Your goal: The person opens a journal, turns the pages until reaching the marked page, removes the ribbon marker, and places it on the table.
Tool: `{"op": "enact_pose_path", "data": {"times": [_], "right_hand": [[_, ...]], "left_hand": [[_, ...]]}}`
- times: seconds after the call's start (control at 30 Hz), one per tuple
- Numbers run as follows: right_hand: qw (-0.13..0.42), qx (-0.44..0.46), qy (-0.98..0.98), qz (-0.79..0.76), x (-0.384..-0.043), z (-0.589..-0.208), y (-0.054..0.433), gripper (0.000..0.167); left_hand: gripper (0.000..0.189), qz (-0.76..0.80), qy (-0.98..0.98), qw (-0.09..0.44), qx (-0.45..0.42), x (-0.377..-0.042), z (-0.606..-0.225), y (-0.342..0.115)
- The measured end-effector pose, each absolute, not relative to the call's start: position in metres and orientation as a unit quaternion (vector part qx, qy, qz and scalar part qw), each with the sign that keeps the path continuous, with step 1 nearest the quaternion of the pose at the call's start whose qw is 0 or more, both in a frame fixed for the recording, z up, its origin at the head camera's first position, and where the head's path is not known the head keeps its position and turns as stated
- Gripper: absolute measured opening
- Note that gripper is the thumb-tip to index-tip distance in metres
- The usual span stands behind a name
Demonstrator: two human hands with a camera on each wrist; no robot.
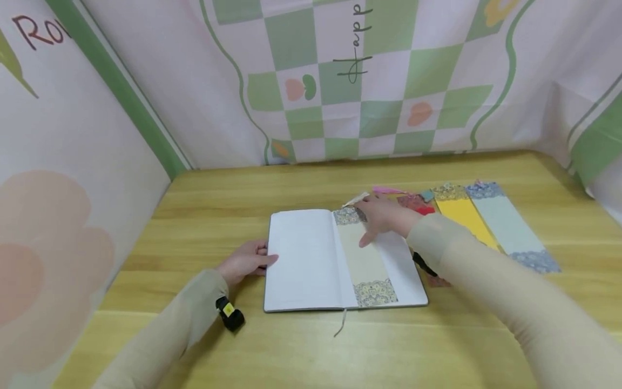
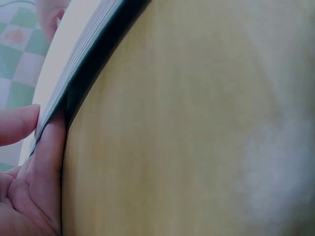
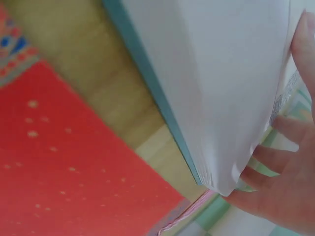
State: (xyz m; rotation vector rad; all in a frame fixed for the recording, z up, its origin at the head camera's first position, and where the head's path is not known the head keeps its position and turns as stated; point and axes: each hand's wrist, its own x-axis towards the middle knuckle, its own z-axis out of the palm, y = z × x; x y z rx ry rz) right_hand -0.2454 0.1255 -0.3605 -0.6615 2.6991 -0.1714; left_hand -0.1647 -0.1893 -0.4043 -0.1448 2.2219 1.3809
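An open notebook (image 1: 303,259) with white pages and a dark cover lies on the table. My left hand (image 1: 244,262) holds its left edge, thumb over the page and fingers under the cover (image 2: 81,86). Across the right page lies a cream bookmark (image 1: 362,256) with patterned lace-like ends and a pale tassel (image 1: 356,199) at its top. My right hand (image 1: 384,213) rests on the bookmark's upper part, fingers spread toward the top edge. In the right wrist view, those fingers (image 3: 266,182) lie along the edge of the white page (image 3: 231,73).
Right of the notebook lie a yellow bookmark (image 1: 465,216), a pale blue-green one (image 1: 510,221) and a red one (image 3: 74,157), partly hidden by the right arm. A ribbon (image 1: 342,324) hangs from the notebook's spine. Behind the wooden table (image 1: 218,189) hangs a checked curtain (image 1: 340,119).
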Motion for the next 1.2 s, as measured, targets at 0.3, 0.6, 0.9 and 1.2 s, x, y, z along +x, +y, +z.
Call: {"op": "enact_pose_path", "data": {"times": [0.3,0.6,0.9,1.2], "right_hand": [[0.080,-0.246,0.961,-0.099,-0.230,-0.362,0.121,0.106],[0.103,-0.217,0.934,-0.263,-0.219,-0.369,0.125,0.102],[0.208,-0.148,0.863,-0.436,-0.222,-0.366,0.149,0.098],[0.188,-0.159,0.881,-0.405,-0.252,-0.323,0.217,0.086]], "left_hand": [[0.030,0.507,0.824,0.246,-0.060,-0.165,-0.402,-0.194],[0.035,0.511,0.821,0.248,-0.062,-0.166,-0.403,-0.193],[0.032,0.513,0.820,0.245,-0.063,-0.164,-0.406,-0.191],[0.036,0.514,0.820,0.241,-0.071,-0.162,-0.403,-0.193]]}}
